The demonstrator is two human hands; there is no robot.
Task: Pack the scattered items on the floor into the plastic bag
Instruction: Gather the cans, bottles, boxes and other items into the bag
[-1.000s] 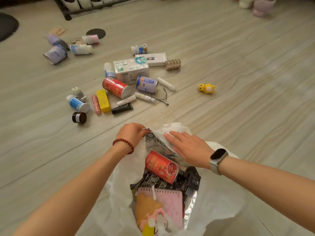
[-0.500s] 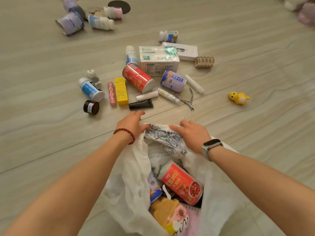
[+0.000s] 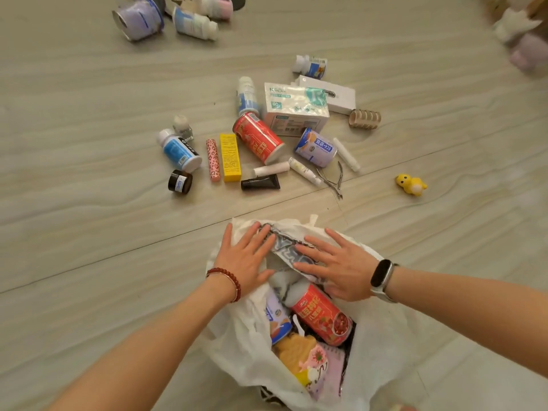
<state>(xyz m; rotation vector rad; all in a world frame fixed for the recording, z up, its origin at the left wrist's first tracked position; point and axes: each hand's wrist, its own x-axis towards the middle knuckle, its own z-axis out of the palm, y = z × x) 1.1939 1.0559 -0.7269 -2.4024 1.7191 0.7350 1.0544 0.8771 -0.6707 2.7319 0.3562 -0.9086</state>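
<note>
A white plastic bag [image 3: 234, 342] lies open on the floor below me. Inside it I see a red can [image 3: 321, 315], a blue-white can [image 3: 275, 320], a pink notebook [image 3: 332, 372] and a grey patterned packet [image 3: 289, 249]. My left hand [image 3: 246, 259] rests flat on the bag's far left rim, fingers spread. My right hand [image 3: 338, 264] lies flat on the patterned packet, fingers spread. Beyond the bag lie a red can [image 3: 258, 137], a yellow box [image 3: 230, 158], a mask box [image 3: 296, 109], a purple can [image 3: 315, 148], a black tube [image 3: 261, 183] and nail nippers [image 3: 333, 179].
A yellow duck toy [image 3: 410, 184] sits alone to the right. A blue-label bottle [image 3: 178, 149], a dark jar [image 3: 180, 181] and a pink leopard tube [image 3: 213, 160] lie left of the pile. More bottles [image 3: 194, 23] and a tape roll [image 3: 138, 17] lie far back left.
Both hands went from pinching the bag's rim and packet to lying flat with fingers spread. My view tilted down and moved closer to the bag.
</note>
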